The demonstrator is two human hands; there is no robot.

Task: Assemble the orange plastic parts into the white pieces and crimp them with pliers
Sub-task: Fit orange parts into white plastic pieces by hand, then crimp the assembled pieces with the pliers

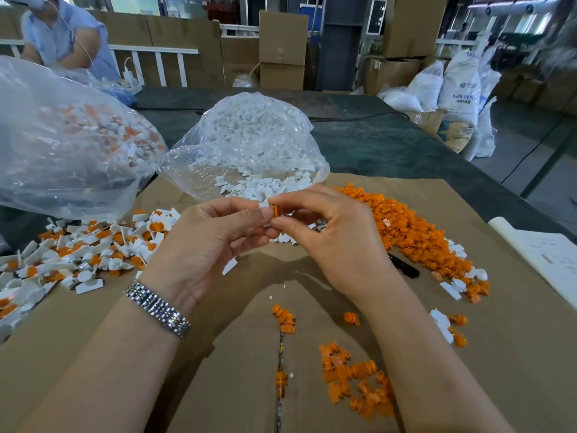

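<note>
Two bare hands are held together above a sheet of brown cardboard [218,385] laid over a dark tabletop [390,142]. The left hand [212,242], with a metal watch band [157,307] on its wrist, is curled, and a small white piece [264,204] is pinched at its fingertips. The right hand [337,239] is curled too, and an orange part [276,211] is pinched between its thumb and forefinger, pressed against the white piece.

A long heap of loose orange parts [415,235] is spread to the right of the hands, and a smaller scatter of orange parts [352,379] lies near the bottom edge between the forearms. A pile of joined white-and-orange pieces [81,251] is spread to the left. Behind the hands, an open clear bag of white pieces [249,148] is seen, with some spilled at its mouth. A second clear bag [62,142], holding white-and-orange pieces, sits at the far left. A dark tool handle [402,267] is partly seen beside the right wrist; whether it belongs to pliers cannot be told. Cardboard boxes [282,48] are stacked in the background.
</note>
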